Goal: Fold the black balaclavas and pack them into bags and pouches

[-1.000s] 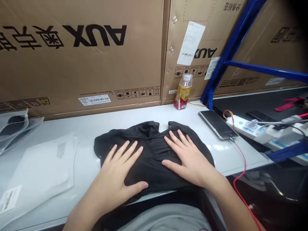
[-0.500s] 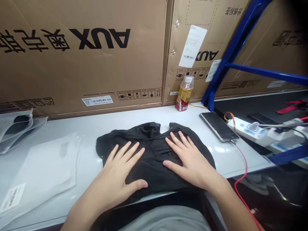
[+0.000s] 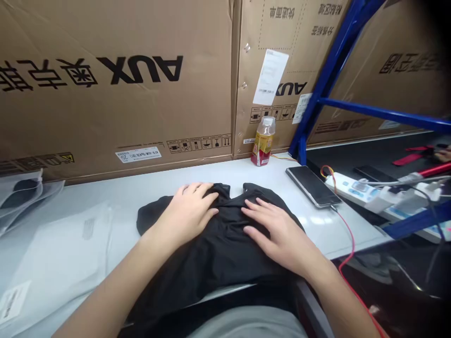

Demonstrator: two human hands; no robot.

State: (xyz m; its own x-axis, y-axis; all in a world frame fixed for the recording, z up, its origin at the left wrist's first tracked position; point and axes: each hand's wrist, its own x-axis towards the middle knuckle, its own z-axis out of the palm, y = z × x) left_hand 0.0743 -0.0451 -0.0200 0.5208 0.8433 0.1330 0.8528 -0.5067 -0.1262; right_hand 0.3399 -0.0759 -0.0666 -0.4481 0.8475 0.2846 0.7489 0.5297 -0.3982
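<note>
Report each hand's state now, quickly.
Left hand: fingers curled on the black garment; cannot tell if it grips.
Right hand: open, resting on the garment, holding nothing.

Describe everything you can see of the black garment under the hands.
The black garment looks like a thin, soft fabric, possibly a shirt, though its exact type cannot be told. It lies rumpled on the white bench, with a notch, probably the neck opening, at its far edge. Its near part seems to reach past the bench's front edge. The left hand rests on its far left area, the right hand on its right.
</note>
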